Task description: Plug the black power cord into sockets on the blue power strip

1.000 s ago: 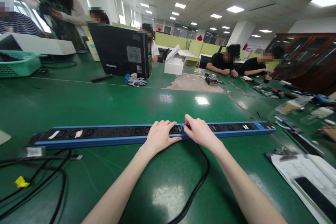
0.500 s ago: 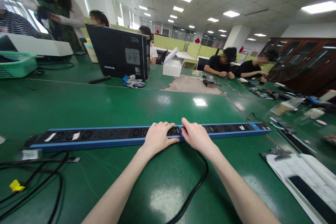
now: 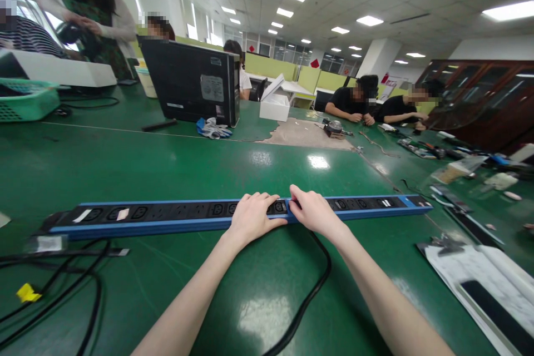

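Note:
A long blue power strip [image 3: 167,225] with a black socket face lies across the green table in front of me. My left hand [image 3: 253,214] is clasped over its middle, fingers across the top and thumb along the near edge. Just to the right, my right hand [image 3: 312,210] is closed in a fist against the strip, beside a small blue piece [image 3: 287,209] on the socket face. Its curled fingers hide whatever they hold. From beneath that hand a thick black cable [image 3: 320,278] curves down toward me; its upper end is hidden.
Black cables [image 3: 97,295] with a yellow tag [image 3: 28,292] lie at lower left. A clipboard [image 3: 471,272] with papers and a dark phone-like slab is at right. Further back are a black computer case [image 3: 187,80], gloves [image 3: 213,128], a white box [image 3: 274,108] and several people.
Both hands keep their places on the power strip. The view shifts very slightly. At far left, the standing person's hands and the dark item they hold have moved.

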Available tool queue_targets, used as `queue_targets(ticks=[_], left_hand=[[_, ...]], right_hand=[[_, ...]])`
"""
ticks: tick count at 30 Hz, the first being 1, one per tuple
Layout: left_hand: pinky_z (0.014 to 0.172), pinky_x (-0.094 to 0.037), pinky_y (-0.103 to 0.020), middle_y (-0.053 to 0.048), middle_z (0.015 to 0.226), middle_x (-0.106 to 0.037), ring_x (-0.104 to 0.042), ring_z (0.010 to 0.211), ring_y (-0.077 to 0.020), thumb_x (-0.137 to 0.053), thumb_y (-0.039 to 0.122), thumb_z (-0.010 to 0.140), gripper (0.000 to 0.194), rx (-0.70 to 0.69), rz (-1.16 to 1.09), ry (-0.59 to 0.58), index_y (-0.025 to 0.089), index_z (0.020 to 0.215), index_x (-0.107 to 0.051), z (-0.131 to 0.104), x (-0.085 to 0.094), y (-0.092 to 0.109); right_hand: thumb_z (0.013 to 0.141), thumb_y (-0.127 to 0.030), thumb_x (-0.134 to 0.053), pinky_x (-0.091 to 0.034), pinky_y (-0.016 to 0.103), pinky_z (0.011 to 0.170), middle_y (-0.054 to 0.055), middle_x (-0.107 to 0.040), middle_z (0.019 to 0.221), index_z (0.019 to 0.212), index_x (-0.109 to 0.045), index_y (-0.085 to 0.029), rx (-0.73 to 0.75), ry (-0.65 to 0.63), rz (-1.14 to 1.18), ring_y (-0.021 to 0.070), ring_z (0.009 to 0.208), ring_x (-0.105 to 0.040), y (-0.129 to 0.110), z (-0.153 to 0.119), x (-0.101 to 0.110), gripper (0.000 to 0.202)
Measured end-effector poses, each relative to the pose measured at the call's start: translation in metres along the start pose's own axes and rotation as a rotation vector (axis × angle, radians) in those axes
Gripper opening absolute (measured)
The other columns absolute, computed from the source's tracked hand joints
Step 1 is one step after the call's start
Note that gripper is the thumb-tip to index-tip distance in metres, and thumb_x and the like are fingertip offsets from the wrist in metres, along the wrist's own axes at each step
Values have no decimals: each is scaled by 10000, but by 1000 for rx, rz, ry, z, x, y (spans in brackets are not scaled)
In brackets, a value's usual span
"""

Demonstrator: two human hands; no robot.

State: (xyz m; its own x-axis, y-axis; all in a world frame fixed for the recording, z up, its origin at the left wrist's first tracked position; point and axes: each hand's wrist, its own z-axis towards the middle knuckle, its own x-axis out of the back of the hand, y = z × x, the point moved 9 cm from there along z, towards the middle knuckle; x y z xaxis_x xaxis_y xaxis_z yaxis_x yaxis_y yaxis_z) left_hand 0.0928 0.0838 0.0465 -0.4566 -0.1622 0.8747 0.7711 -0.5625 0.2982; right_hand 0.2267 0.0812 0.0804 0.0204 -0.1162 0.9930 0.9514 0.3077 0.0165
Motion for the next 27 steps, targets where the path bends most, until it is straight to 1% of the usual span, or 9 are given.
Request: queue_targets(ticks=[3, 5, 8, 10, 14, 19, 23, 27], left_hand=[[944, -405, -399, -67, 1175, -696, -606, 1103, -275, -556, 767, 808, 688, 3, 0, -6, 296, 1306, -615, 0, -1, 0], [946, -405, -400, -65, 1176, -695, -604, 1107, -276, -557, 767, 807, 689, 7, 3, -6, 297, 1308, -613, 0, -1, 0], [945, -407, -400, -63, 1179, -693, -605, 1106, -274, -556, 766, 808, 693, 6, 8, -8, 296, 1314, -607, 0, -1, 1], [945, -409, -398, -62, 1176, -694, -608, 1102, -272, -558, 764, 809, 689, 7, 9, -12, 297, 1314, -606, 0, 0, 1], [938, -413, -397, -63, 1173, -695, -611, 1093, -271, -569, 757, 808, 678, 20, 13, -20, 302, 1308, -607, 2, -2, 1], [951, -409, -404, -71, 1192, -686, -603, 1109, -274, -560, 746, 823, 676, 5, 32, -6, 287, 1319, -593, 2, -3, 4], [947, -409, -402, -72, 1200, -680, -601, 1108, -271, -549, 744, 832, 668, -5, 44, 3, 290, 1321, -585, 1, -2, 5], [938, -410, -395, -72, 1196, -681, -602, 1101, -268, -554, 748, 825, 677, -11, 45, -2, 294, 1326, -581, 1, 0, 5]], right_hand=[[988, -330, -477, -265, 258, 636, 19, -665, 802, 1002, -510, -240, 25, -14, 49, 187, 736, -612, 2, 7, 0, 97], [982, -324, -482, -263, 255, 635, 14, -658, 788, 992, -508, -242, 20, 12, 70, 182, 723, -602, 4, 8, 2, 87], [976, -321, -485, -244, 259, 617, 14, -644, 766, 997, -515, -244, 6, 53, 75, 177, 693, -587, 6, 3, 5, 85], [961, -319, -504, -238, 258, 607, 10, -630, 749, 993, -524, -241, 23, 54, 99, 169, 670, -573, 5, -1, 5, 86], [920, -284, -545, -258, 238, 601, -19, -598, 709, 977, -530, -237, 68, 47, 241, 142, 625, -533, 8, -1, 6, 76], [871, -241, -577, -286, 215, 602, -47, -577, 664, 898, -545, -231, 113, 47, 405, 121, 610, -504, 15, 10, 5, 43], [837, -268, -620, -288, 223, 607, -35, -591, 671, 842, -586, -223, 68, 95, 392, 125, 618, -510, 18, 14, 6, 57], [816, -282, -641, -292, 227, 607, -24, -607, 678, 841, -619, -223, 53, 123, 353, 132, 625, -517, 15, 9, 9, 67]])
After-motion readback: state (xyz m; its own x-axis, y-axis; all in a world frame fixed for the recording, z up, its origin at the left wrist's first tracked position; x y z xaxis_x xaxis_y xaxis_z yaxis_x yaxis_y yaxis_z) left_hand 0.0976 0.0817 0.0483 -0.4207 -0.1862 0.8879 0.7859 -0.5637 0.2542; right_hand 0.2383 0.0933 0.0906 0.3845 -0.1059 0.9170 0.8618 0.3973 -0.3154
